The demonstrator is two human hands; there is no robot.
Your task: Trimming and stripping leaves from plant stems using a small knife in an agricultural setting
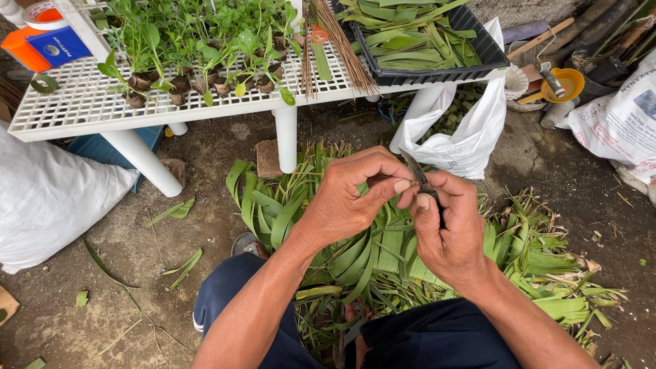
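The right hand (447,236) grips a small knife (418,176), blade pointing to eleven o'clock; the left hand (355,195) pinches its edge, above the leaf pile (383,253) at six; a slip could cut the thumb.

Far left: white perforated table (82,102) bearing seedlings in small brown pots (205,75), an orange and blue box (41,44). Far right on it: black tray (492,51) of cut green strips. Below, white plastic bag (471,130). Left, white sack (48,198). Far right, orange funnel (567,82), printed sack (625,119).
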